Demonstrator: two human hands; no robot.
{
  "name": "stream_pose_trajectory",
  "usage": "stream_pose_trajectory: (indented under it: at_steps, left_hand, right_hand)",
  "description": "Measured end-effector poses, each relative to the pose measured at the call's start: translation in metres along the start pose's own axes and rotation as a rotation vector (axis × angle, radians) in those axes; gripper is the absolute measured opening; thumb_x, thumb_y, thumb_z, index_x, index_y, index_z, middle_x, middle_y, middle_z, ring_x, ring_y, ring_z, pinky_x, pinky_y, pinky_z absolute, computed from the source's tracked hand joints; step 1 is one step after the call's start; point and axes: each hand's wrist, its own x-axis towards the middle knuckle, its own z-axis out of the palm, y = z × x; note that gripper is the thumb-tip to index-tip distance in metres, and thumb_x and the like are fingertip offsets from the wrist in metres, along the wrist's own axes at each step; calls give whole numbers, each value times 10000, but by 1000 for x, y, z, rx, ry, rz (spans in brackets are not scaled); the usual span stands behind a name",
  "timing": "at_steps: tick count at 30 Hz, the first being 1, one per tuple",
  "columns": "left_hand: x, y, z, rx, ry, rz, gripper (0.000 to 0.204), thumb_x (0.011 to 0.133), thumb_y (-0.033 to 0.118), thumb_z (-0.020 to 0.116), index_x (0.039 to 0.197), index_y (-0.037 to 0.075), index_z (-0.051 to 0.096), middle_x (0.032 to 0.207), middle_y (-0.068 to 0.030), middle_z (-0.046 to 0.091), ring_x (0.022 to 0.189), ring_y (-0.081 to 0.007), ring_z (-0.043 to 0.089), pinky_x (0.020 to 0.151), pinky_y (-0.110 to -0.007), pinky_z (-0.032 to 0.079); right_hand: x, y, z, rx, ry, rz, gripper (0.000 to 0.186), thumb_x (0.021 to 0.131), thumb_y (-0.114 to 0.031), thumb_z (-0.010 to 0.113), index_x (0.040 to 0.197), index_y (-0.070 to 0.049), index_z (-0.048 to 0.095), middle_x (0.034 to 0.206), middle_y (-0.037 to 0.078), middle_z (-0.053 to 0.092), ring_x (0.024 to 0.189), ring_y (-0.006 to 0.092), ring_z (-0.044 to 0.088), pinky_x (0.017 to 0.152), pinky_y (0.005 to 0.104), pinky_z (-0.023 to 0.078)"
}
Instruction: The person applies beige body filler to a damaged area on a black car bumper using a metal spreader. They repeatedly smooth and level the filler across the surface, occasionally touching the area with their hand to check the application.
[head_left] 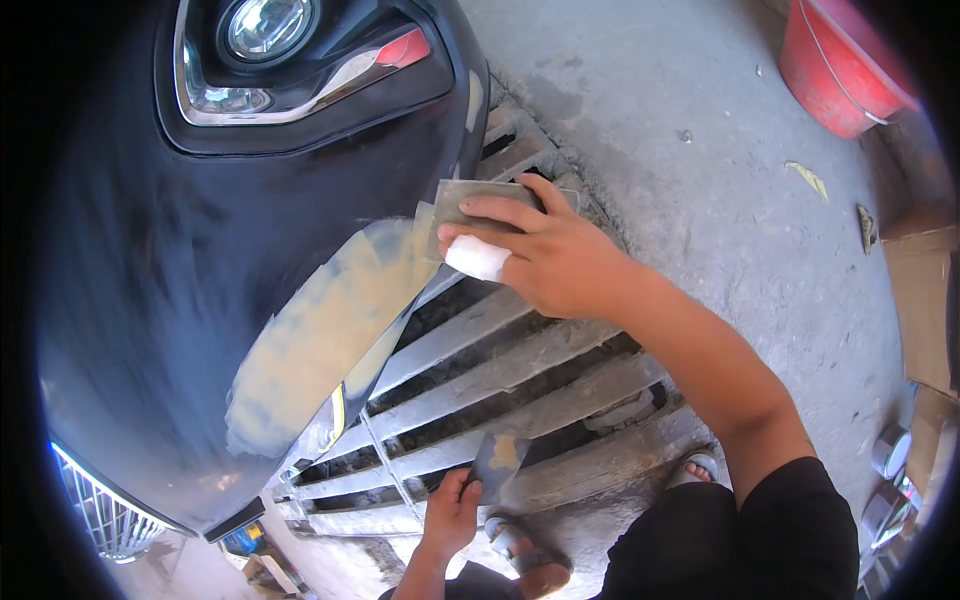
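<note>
My right hand [550,245], with a white wrap round one finger, holds a flat grey spreader [455,205] at the edge of a dark car bumper [210,230]. The spreader's edge meets the end of a beige patch of filler [310,335] smeared along the bumper's corner. Lower down, my left hand [450,515] grips a dark flat plate [500,470] between thumb and fingers. A dab of beige filler [505,453] sits on that plate. My left hand is apart from the car.
Above the patch is the headlight [270,30] housing. A slatted floor grate [500,360] with open gaps lies under the bumper. At the upper right stands a red bucket [840,80]. Cardboard [920,300] and round cans [888,455] are at the right edge. My sandalled foot [525,550] is below.
</note>
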Motion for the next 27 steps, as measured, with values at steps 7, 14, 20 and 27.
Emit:
stream_pose_trajectory:
  at_steps: [7, 14, 20, 27]
  left_hand:
    - [-1, 0, -1, 19, -5, -25, 188, 970, 123, 586, 1119, 13, 612, 828, -129, 684, 728, -168, 645, 691, -306, 507]
    - [1, -3, 2, 12, -19, -25, 189, 967, 118, 587, 1119, 9, 613, 840, -133, 689, 742, -173, 653, 699, -307, 509]
    - [2, 1, -1, 26, -18, -36, 194, 969, 123, 588, 1123, 10, 614, 855, -133, 695, 755, -172, 658, 706, -305, 511]
    - [4, 3, 2, 39, -23, 1, 199, 971, 125, 587, 1131, 9, 612, 844, -134, 692, 744, -176, 660, 696, -305, 512]
  right_hand:
    - [8, 6, 5, 26, -15, -12, 425, 850, -61, 582, 1261, -150, 645, 1486, -56, 497, 1399, 216, 372, 1120, 595, 313]
    - [2, -5, 1, 71, 19, -59, 426, 863, -114, 605, 1284, -174, 614, 1433, -44, 547, 1394, 214, 372, 1111, 621, 303]
    - [10, -9, 16, 71, 57, -43, 461, 825, -57, 627, 1273, -163, 610, 1417, -48, 553, 1368, 203, 406, 1107, 606, 317]
    - [-8, -16, 1, 55, -36, -30, 394, 835, -96, 628, 1224, -156, 623, 1402, -3, 568, 1376, 242, 396, 1080, 640, 311]
